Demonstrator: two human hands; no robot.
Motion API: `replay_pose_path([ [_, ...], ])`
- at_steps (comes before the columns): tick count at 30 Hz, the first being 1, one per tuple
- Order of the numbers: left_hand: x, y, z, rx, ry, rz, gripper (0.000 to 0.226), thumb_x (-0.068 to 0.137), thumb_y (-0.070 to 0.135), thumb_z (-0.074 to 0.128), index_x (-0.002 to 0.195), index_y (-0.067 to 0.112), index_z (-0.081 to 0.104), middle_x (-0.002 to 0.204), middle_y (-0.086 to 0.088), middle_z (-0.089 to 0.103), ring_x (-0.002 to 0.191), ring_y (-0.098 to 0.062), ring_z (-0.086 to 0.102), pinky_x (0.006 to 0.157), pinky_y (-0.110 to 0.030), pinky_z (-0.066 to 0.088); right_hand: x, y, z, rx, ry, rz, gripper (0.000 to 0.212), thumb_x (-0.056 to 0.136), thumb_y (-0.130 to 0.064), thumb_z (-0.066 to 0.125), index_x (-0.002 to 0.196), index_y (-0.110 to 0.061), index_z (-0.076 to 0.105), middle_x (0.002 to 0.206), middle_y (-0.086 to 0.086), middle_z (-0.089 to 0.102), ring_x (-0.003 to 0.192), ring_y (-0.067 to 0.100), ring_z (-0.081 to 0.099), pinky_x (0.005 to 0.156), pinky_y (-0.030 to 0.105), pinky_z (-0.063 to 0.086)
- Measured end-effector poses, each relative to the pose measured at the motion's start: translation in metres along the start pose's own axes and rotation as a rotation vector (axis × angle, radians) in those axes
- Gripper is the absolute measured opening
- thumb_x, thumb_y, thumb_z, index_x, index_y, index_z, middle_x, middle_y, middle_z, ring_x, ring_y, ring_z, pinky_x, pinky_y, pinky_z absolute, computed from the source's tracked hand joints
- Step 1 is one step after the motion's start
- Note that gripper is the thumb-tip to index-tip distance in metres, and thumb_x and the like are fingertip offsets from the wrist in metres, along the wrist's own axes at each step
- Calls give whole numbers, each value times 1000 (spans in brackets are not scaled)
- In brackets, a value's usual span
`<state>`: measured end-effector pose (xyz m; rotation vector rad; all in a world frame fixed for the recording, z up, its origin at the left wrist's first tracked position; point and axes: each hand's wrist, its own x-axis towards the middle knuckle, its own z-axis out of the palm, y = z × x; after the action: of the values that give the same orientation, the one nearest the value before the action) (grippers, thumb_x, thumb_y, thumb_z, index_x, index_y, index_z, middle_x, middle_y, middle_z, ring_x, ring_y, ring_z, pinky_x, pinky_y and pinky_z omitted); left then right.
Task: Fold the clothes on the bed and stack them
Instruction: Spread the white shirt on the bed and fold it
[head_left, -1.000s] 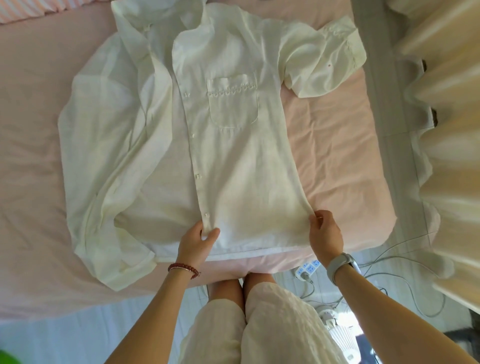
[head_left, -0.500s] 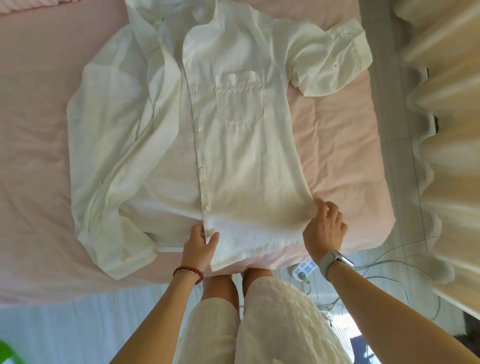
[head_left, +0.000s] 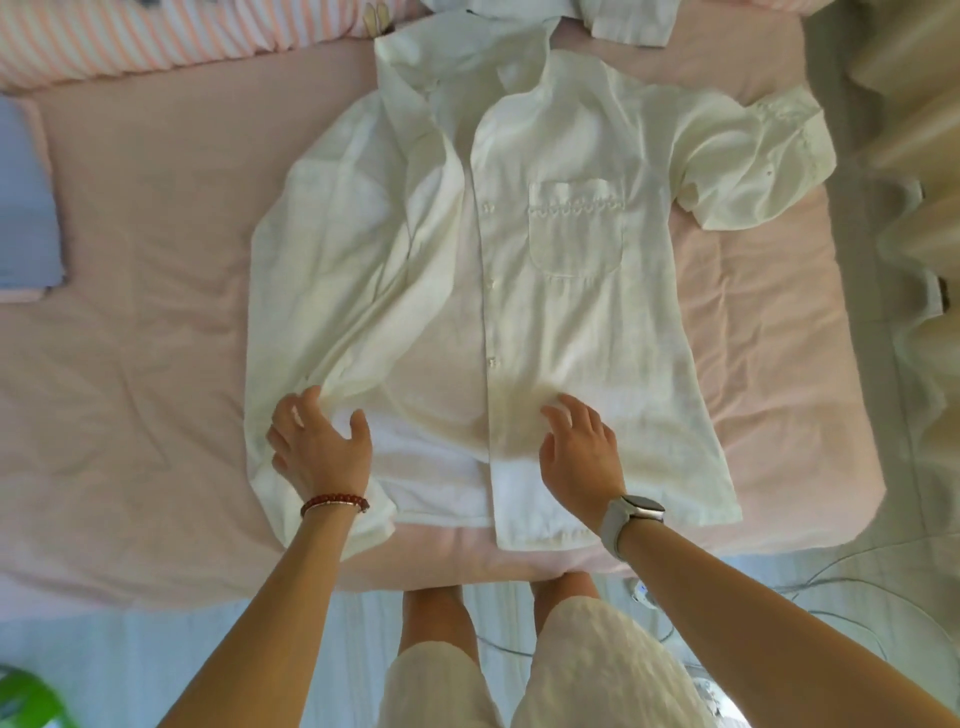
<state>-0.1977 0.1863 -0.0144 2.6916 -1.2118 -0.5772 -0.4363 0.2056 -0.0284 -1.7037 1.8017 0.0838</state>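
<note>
1. Head view looks down on a white short-sleeved shirt (head_left: 519, 291) spread front-up on a bed (head_left: 145, 322) with a pink sheet, hem toward the person.
2. Left hand (head_left: 319, 447), a red bead bracelet (head_left: 335, 503) on its wrist, rests with loosely spread fingers on the rumpled left side of the shirt near the hem, gripping nothing.
3. Right hand (head_left: 579, 452), a watch (head_left: 631, 512) on its wrist, lies with fingers spread on the buttoned front panel, near the placket.
4. Striped bedding (head_left: 156, 36) lies at the far edge, and a folded blue cloth (head_left: 26, 202) at the far left.
</note>
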Motion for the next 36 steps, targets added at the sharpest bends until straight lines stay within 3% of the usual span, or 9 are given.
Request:
replay_pose_path([
  [6, 59, -6, -7, 3, -242, 231, 36, 84, 24, 62, 117, 11, 54, 107, -11, 55, 104, -32, 50, 85, -42, 41, 67, -67, -12, 345, 77, 67, 39, 94, -11, 38, 132, -11, 46, 134, 7, 46, 118, 24, 49, 92, 31, 41],
  [10, 68, -12, -3, -89, -277, 359, 15, 90, 12, 50, 101, 3, 56, 96, -13, 58, 92, -33, 55, 71, -35, 41, 131, -111, -25, 655, 122, 266, 37, 96, -17, 39, 132, -15, 46, 110, 2, 58, 73, 8, 57, 57, 6, 41],
  [16, 87, -22, -16, -285, -293, 396, 14, 93, 13, 47, 103, 2, 49, 60, -5, 48, 61, -41, 54, 51, -32, 29, 207, -150, -45, 894, 131, 294, 73, 89, -37, 59, 146, -13, 20, 127, 3, 45, 113, 17, 47, 90, 23, 45],
  [19, 104, -20, -31, -283, -238, 461, 20, 92, 8, 50, 110, 3, 58, 51, -1, 42, 53, -38, 54, 50, -30, 30, 240, -165, -56, 639, 345, 336, 58, 86, -47, 55, 132, -12, 44, 128, 11, 49, 117, 27, 48, 97, 39, 41],
  [21, 114, -17, -43, -294, -189, 526, 26, 90, 2, 54, 113, 5, 63, 49, -7, 49, 47, -34, 53, 49, -25, 32, 255, -175, -63, 605, 401, 377, 38, 90, -39, 48, 108, -8, 60, 106, 13, 60, 94, 29, 56, 80, 35, 46],
  [25, 137, -22, -63, -408, 37, 353, 27, 90, -4, 51, 111, 3, 66, 65, -21, 65, 52, -36, 59, 55, -27, 39, 267, -211, -76, 641, 275, 243, 32, 95, -18, 37, 65, -12, 48, 65, 6, 50, 74, 26, 53, 63, 30, 39],
  [28, 154, -30, -89, -447, 293, 232, 29, 90, -7, 47, 114, -2, 63, 92, -27, 66, 80, -39, 64, 71, -30, 44, 270, -266, -94, 891, 94, 71, 27, 97, -11, 34, 73, -9, 46, 68, 3, 52, 70, 24, 58, 63, 32, 50],
  [31, 150, -23, -112, -462, 456, 423, 31, 86, -7, 45, 111, -4, 63, 97, -30, 56, 76, -26, 58, 70, -23, 43, 273, -306, -123, 1118, 29, -54, 24, 98, -8, 30, 82, -8, 48, 77, 4, 54, 62, 18, 61, 53, 27, 55],
  [36, 93, 31, -99, -375, -47, 856, 31, 87, 20, 44, 115, 22, 56, 92, -5, 61, 56, -19, 61, 46, -25, 48, 298, -268, -159, 926, 365, 24, 31, 97, -7, 29, 68, -16, 37, 70, 1, 39, 57, 9, 39, 45, 13, 40],
])
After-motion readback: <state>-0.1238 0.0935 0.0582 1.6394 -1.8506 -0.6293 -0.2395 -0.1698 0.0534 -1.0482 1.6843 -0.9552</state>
